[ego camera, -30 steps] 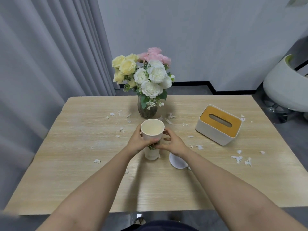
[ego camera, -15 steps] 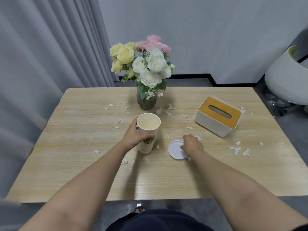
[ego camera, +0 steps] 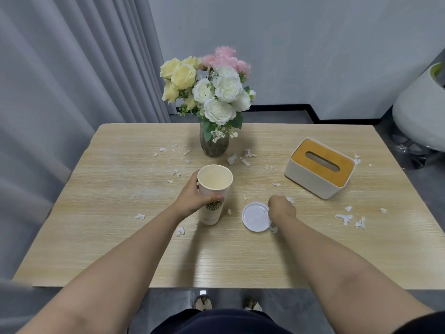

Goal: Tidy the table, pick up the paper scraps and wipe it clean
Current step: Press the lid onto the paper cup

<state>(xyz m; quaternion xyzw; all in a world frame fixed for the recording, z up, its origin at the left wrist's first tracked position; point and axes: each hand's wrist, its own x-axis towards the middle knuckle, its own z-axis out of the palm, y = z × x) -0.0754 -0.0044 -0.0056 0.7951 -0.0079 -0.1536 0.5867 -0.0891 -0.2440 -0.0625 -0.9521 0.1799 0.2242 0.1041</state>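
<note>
The left hand [ego camera: 192, 197] grips an open paper cup [ego camera: 214, 196] upright on the worktop [ego camera: 120, 249], ready for scattered paper scraps [ego camera: 346, 218], while the right hand [ego camera: 281, 208], fingers curled, pinches at a scrap beside the lid [ego camera: 255, 219].

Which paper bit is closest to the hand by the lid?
The white scrap just past the right hand, almost touching its knuckles beside the lid. The other scraps, like the cluster farther right, lie clearly apart.

Bare forearms without sleeves, a dark navy garment [ego camera: 216, 321] below, and light sandals [ego camera: 203, 303].
</note>
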